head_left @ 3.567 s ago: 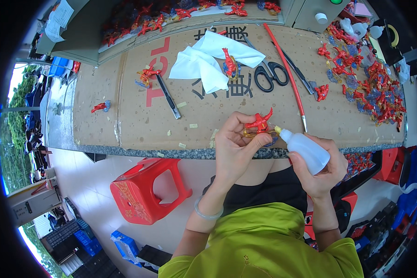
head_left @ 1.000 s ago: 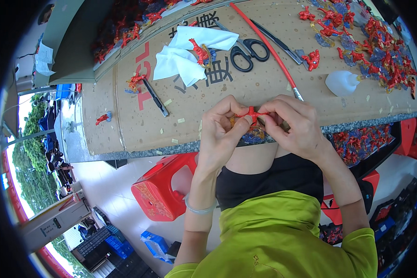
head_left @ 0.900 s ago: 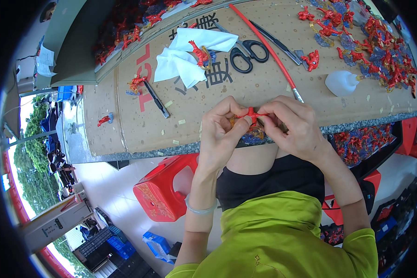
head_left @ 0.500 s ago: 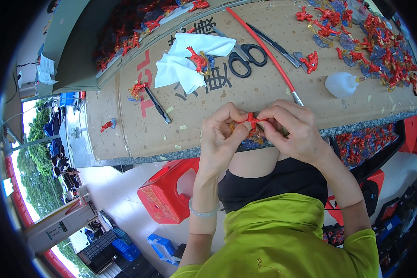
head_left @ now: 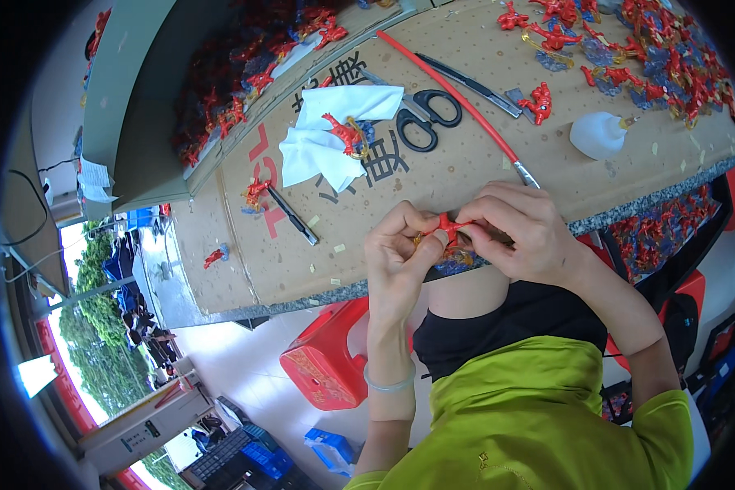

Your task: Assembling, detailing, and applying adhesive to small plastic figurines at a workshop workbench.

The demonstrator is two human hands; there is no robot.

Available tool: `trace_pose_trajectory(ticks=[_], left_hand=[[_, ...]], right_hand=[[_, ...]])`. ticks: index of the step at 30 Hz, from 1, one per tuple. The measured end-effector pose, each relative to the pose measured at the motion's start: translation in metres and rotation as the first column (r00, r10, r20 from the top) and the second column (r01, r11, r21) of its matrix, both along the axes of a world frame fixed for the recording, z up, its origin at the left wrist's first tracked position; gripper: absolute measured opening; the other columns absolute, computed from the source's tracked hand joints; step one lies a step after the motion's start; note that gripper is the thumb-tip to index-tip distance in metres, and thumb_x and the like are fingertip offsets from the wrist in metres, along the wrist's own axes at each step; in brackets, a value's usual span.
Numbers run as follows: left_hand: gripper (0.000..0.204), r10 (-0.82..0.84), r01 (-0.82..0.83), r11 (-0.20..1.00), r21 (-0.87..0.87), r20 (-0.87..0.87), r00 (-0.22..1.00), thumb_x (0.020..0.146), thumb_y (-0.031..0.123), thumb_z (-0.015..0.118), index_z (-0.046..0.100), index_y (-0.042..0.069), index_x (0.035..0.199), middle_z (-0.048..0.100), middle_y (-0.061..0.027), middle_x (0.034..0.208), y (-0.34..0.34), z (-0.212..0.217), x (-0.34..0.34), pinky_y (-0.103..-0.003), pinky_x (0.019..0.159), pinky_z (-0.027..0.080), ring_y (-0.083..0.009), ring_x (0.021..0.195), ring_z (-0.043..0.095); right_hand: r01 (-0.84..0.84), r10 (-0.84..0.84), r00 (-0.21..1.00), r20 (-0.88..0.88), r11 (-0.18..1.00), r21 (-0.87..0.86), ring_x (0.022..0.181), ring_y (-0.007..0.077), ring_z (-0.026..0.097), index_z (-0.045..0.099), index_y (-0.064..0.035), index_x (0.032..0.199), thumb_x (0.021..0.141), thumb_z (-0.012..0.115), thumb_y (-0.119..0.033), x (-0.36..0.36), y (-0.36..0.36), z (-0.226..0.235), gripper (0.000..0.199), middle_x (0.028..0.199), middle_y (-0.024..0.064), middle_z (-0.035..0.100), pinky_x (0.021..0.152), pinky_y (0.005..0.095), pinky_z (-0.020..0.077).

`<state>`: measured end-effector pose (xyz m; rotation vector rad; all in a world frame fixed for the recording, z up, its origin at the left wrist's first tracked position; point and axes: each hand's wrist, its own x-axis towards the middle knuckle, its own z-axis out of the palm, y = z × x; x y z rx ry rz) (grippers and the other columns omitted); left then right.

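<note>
Pinching 1 red figurine (head_left: 452,232) | left hand (head_left: 398,255): nearly closed | right hand (head_left: 524,233): nearly closed

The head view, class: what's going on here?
A person pinches a small red figure with the fingertips of the left hand and right hand. A white squeeze bottle rests on the cardboard to the right, in neither hand. Beyond the hands are a white cloth bearing another figure, and black-handled scissors.
</note>
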<state>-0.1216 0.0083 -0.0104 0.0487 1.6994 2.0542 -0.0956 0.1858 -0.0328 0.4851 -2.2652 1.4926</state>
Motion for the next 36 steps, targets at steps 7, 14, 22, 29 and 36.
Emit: trace_pose_trajectory(ticks=[7,14,22,29,36], left_hand=[[0.012,0.021,-0.021,1.0,0.004,0.037,0.999,0.078,-0.014,0.054,0.053,-0.002,0.081,0.063,-0.0078,0.082,-0.0061,-0.0017,-0.0009,-0.017,0.061,0.046,-0.006,0.07,0.058],[0.013,0.029,-0.027,0.999,0.029,-0.059,0.998,0.076,-0.015,0.055,0.055,-0.003,0.079,0.063,-0.0069,0.082,-0.0076,-0.0019,0.0007,-0.016,0.061,0.045,-0.0049,0.07,0.058],[0.012,0.045,-0.045,0.999,0.005,-0.046,0.998,0.077,-0.014,0.055,0.055,-0.002,0.078,0.063,-0.0057,0.078,-0.005,-0.003,-0.0006,-0.015,0.058,0.041,-0.0033,0.067,0.056],[0.011,0.034,-0.034,0.999,0.011,-0.019,0.999,0.078,-0.013,0.055,0.055,-0.002,0.08,0.065,-0.0073,0.078,-0.004,-0.0005,-0.0022,-0.015,0.058,0.042,-0.0038,0.068,0.057],[0.01,0.026,-0.026,0.999,-0.019,0.002,1.0,0.079,-0.011,0.055,0.055,-0.002,0.081,0.065,-0.0068,0.078,-0.0056,-0.003,-0.0027,-0.015,0.058,0.043,-0.0038,0.067,0.057]], right_hand=[[-0.051,0.05,0.999,-0.02,0.998,-0.031,0.061,0.0235,0.058,0.06,-0.0001,0.081,0.066,0.066,0.006,-0.0007,0.0009,0.0,0.017,0.071,0.0094,0.059,0.052,0.0319,0.0457],[-0.035,0.034,0.999,-0.024,0.999,-0.019,0.062,0.0228,0.059,0.06,-0.0001,0.082,0.066,0.067,0.006,0.0004,-0.0015,-0.0018,0.018,0.072,0.0092,0.06,0.052,0.0308,0.0462],[0.002,-0.002,1.0,-0.008,1.0,-0.003,0.061,0.025,0.058,0.057,-0.0025,0.081,0.067,0.066,0.004,-0.0016,-0.0025,-0.0011,0.018,0.072,0.0082,0.057,0.054,0.0332,0.0463],[-0.033,0.034,0.996,0.084,0.999,-0.006,0.062,0.0244,0.058,0.058,-0.0019,0.082,0.068,0.066,0.003,-0.0017,-0.0011,0.0036,0.016,0.072,0.0089,0.058,0.054,0.0334,0.0463],[-0.03,0.031,0.999,0.027,0.999,-0.018,0.056,0.0159,0.056,0.061,-0.0009,0.082,0.07,0.065,0.005,-0.0028,-0.0012,-0.0005,0.014,0.068,0.0063,0.056,0.05,0.0274,0.0432]])
